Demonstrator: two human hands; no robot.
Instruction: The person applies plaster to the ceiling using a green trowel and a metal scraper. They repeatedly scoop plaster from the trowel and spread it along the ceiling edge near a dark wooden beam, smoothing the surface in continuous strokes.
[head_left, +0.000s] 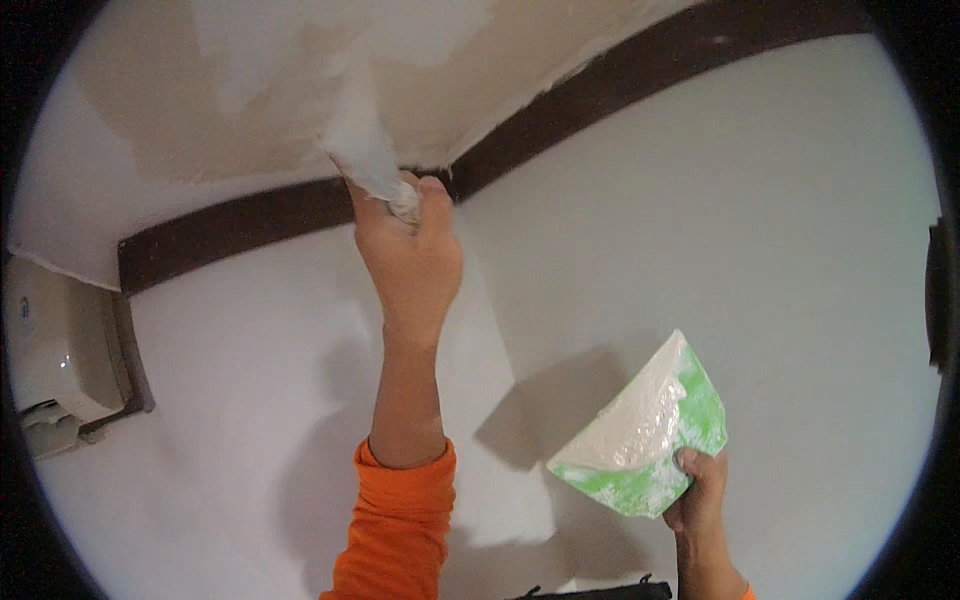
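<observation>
My left hand point(412, 255) reaches up to the ceiling, closed round a putty knife point(365, 150) with a whitish, paste-smeared blade. Its index finger runs along the blade, which is blurred and lies against or very near the ceiling point(240, 110). Lower on the right, my right hand point(703, 485) grips the edge of a green plastic plastering board point(705, 415), thumb on top. A thick, wet layer of off-white filler point(635, 415) covers much of the board, with smears on the rest.
Dark brown trim point(250, 222) runs along the top of both walls and meets in a corner beside my left hand. A beige box-shaped unit point(70, 340) is on the wall at far left. The ceiling has beige and white patches. A dark object point(937, 295) sits at the right edge.
</observation>
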